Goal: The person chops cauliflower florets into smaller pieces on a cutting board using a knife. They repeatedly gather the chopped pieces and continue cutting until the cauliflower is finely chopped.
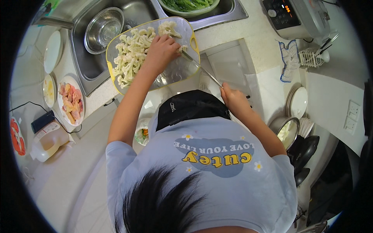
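A clear cutting board with a yellow rim point(182, 77) lies over the front edge of the sink. Cut cauliflower florets point(131, 54) are heaped on its left half, and a larger cauliflower piece point(169, 28) rests near the far rim. My left hand point(163, 51) is over the board, fingers curled down at a small cauliflower piece point(183, 49) by the knife's blade; its fingertips are partly hidden. My right hand point(235, 97) grips the handle end of a long knife point(210, 75), whose blade reaches over the board's right part to that small piece.
A metal bowl point(104, 30) sits in the sink basin point(135, 10); leafy greens fill a bowl point(191, 13) beyond. At left are a plate of raw meat point(70, 100) and a plastic jug point(49, 141). An electric cooker point(297, 17) and a small rack point(311, 57) stand at right.
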Demonstrator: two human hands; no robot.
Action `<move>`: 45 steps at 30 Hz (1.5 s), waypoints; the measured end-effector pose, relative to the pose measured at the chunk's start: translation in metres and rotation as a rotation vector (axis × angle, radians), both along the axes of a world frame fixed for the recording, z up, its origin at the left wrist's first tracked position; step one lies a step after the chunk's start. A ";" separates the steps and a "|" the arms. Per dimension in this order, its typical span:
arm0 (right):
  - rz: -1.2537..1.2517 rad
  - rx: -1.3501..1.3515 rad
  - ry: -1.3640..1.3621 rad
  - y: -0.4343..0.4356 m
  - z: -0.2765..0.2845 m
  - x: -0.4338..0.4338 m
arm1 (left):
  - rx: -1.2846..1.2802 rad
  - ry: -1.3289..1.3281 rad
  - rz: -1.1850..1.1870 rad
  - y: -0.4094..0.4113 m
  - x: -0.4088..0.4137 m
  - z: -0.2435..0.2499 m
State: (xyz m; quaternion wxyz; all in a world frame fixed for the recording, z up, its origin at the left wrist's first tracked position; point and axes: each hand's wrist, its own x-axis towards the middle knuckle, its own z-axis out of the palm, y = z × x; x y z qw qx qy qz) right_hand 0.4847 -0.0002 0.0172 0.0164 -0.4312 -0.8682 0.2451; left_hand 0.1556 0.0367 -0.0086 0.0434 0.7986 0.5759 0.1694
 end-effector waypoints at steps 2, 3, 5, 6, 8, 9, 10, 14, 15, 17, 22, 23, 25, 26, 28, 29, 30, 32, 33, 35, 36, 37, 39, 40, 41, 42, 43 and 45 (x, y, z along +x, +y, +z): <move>-0.051 0.034 0.065 0.000 0.002 0.009 | 0.019 0.034 0.003 -0.003 0.001 0.001; -0.111 0.045 0.105 0.001 0.008 0.018 | 0.026 0.006 0.034 -0.005 0.000 0.002; -0.222 -0.009 0.190 0.006 0.016 0.020 | 0.027 -0.065 0.072 -0.013 -0.002 0.006; -0.278 -0.062 0.237 0.012 0.022 0.019 | 0.039 -0.095 0.090 -0.016 -0.003 0.010; -0.361 -0.056 0.378 0.024 0.033 0.003 | 0.058 -0.162 0.124 -0.021 -0.006 0.022; -0.370 -0.038 0.433 0.032 0.034 -0.015 | 0.088 -0.179 0.133 -0.024 -0.007 0.029; -0.370 -0.021 0.497 0.042 0.034 -0.035 | 0.117 -0.194 0.146 -0.029 -0.009 0.039; -0.288 -0.208 0.675 0.066 0.043 -0.113 | 0.223 -0.229 0.188 -0.051 -0.012 0.079; -0.251 -0.291 0.755 0.068 0.045 -0.129 | 0.233 -0.233 0.200 -0.055 -0.014 0.087; -0.183 -0.402 0.853 0.066 0.050 -0.150 | 0.250 -0.247 0.226 -0.065 -0.016 0.099; -0.053 -0.417 0.905 0.061 0.060 -0.178 | 0.321 -0.379 0.384 -0.083 -0.024 0.105; -0.043 -0.395 0.890 0.059 0.062 -0.182 | 0.327 -0.472 0.458 -0.087 -0.022 0.103; -0.031 -0.370 0.878 0.057 0.063 -0.192 | 0.207 -0.763 0.613 -0.093 -0.016 0.098; -0.047 -0.386 0.880 0.054 0.063 -0.197 | 0.076 -0.960 0.688 -0.096 -0.012 0.094; -0.080 -0.427 0.895 0.049 0.061 -0.208 | -0.130 -1.321 0.692 -0.098 -0.008 0.086; -0.052 -0.439 0.917 0.047 0.060 -0.211 | -0.071 -1.411 0.663 -0.099 -0.007 0.082; -0.033 -0.454 0.936 0.045 0.059 -0.214 | -0.040 -1.509 0.660 -0.100 -0.004 0.078; -0.019 -0.474 0.952 0.041 0.057 -0.216 | 0.005 -1.634 0.625 -0.102 -0.004 0.072; -0.025 -0.476 0.952 0.039 0.056 -0.217 | 0.010 -1.644 0.624 -0.104 -0.004 0.069; -0.028 -0.439 0.954 0.037 0.054 -0.218 | 0.021 -1.674 0.614 -0.106 -0.005 0.065; -0.025 -0.399 0.957 0.036 0.053 -0.221 | 0.027 -1.671 0.624 -0.106 -0.004 0.064; -0.027 -0.359 0.959 0.034 0.053 -0.224 | 0.040 -1.676 0.631 -0.106 -0.004 0.062; -0.062 -0.367 0.942 0.030 0.053 -0.228 | 0.062 -1.651 0.652 -0.106 -0.004 0.060; -0.082 -0.372 0.932 0.028 0.054 -0.230 | 0.072 -1.622 0.665 -0.106 -0.004 0.058; -0.107 -0.378 0.944 0.026 0.054 -0.233 | 0.080 -1.593 0.680 -0.105 -0.005 0.057; -0.131 -0.386 0.955 0.024 0.054 -0.235 | 0.094 -1.602 0.688 -0.105 -0.005 0.057; -0.144 -0.388 0.975 0.022 0.054 -0.238 | 0.108 -1.609 0.696 -0.104 -0.004 0.056; -0.155 -0.421 0.991 0.020 0.053 -0.242 | 0.101 -1.637 0.696 -0.105 -0.005 0.054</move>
